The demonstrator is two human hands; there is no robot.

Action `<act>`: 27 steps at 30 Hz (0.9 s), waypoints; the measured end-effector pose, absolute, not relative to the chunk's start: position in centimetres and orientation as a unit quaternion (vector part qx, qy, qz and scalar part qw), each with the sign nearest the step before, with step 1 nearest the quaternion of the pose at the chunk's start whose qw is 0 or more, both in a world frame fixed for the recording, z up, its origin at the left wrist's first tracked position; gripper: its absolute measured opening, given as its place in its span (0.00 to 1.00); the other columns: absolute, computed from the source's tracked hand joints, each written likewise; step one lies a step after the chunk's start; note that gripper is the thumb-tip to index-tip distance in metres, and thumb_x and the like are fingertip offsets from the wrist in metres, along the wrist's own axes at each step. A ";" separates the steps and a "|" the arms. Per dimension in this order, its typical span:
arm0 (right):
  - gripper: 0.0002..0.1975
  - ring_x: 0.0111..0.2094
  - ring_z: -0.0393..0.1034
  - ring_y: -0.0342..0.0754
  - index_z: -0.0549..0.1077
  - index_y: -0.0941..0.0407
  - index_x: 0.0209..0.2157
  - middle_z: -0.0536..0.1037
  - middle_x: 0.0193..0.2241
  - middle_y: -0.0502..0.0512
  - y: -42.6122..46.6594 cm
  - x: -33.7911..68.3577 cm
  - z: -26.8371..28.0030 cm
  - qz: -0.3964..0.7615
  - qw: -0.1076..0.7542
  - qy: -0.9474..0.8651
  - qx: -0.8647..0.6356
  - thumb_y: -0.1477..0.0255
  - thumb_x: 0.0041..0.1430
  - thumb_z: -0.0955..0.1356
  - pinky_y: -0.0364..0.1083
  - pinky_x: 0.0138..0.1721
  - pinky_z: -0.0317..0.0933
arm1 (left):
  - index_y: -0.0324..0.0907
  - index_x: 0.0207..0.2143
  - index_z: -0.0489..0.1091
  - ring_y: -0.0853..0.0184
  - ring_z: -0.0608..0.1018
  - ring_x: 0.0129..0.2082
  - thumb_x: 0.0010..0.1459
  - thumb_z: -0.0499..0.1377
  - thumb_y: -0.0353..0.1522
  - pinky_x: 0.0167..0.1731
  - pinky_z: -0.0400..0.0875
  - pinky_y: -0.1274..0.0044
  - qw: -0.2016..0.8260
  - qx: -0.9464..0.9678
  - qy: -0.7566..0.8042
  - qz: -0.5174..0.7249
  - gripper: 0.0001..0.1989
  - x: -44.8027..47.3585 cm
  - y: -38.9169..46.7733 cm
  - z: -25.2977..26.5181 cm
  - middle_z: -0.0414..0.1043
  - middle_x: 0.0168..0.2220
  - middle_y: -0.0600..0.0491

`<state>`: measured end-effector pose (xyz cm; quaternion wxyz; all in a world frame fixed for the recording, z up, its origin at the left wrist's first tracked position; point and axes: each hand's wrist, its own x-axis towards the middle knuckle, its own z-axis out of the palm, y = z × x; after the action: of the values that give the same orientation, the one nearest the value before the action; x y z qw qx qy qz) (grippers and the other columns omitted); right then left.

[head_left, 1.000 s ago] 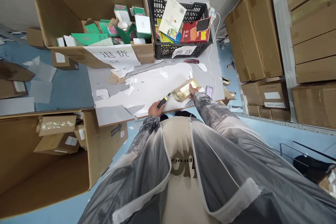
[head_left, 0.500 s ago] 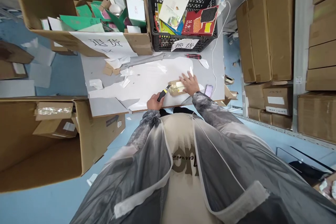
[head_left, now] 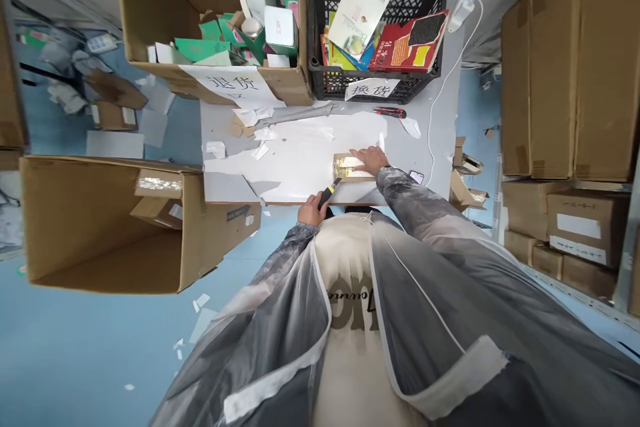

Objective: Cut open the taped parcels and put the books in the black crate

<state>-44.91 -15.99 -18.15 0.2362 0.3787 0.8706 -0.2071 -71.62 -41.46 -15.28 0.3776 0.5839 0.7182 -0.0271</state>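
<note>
Gripping utility knife (head_left: 327, 196) in left hand (head_left: 311, 210), bracing taped cardboard box (head_left: 344, 165) under flattened right hand (head_left: 371, 160); apparently lining up a cut, calling for a controlled stroke.

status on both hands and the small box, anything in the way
Left hand gripping cutter, tip by small box, contact unclear. Right hand on box, covering part of top. Phone right of box.

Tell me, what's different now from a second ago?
The parcel, slanted before, now lies squarer to the table edge. The right hand has shifted from gripping its right end to resting on top. The left hand still holds the yellow-and-black cutter; the books stay in the black crate.
</note>
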 end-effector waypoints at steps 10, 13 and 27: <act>0.36 0.58 0.85 0.65 0.81 0.61 0.75 0.89 0.59 0.75 -16.1 -46.3 -15.0 -0.217 0.248 0.830 0.450 0.57 0.94 0.53 0.54 0.56 0.67 | 0.48 0.82 0.75 0.47 0.85 0.58 0.85 0.60 0.46 0.48 0.76 0.69 0.369 0.501 0.782 -0.028 0.31 -69.8 -40.2 -14.7 0.83 0.62 0.39; 0.39 0.57 0.85 0.63 0.91 0.61 0.62 0.91 0.57 0.74 -13.6 -46.2 -14.6 -0.243 0.269 0.816 0.451 0.55 0.94 0.52 0.51 0.54 0.67 | 0.51 0.81 0.77 0.47 0.85 0.58 0.83 0.61 0.47 0.48 0.76 0.69 0.380 0.479 0.790 -0.039 0.31 -69.3 -40.5 -14.9 0.83 0.62 0.41; 0.27 0.66 0.68 0.72 0.82 0.58 0.68 0.82 0.61 0.74 -21.7 -48.5 -12.7 -0.183 0.183 0.916 0.308 0.61 0.92 0.58 0.65 0.68 0.62 | 0.51 0.78 0.79 0.47 0.86 0.61 0.85 0.57 0.51 0.55 0.79 0.69 0.383 0.494 0.780 0.012 0.30 -70.3 -39.9 -14.0 0.87 0.61 0.41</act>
<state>-48.46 -21.72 -12.74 0.1831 0.3078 0.9156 -0.1827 -70.26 -39.86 -13.99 0.3831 0.4940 0.7804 0.0121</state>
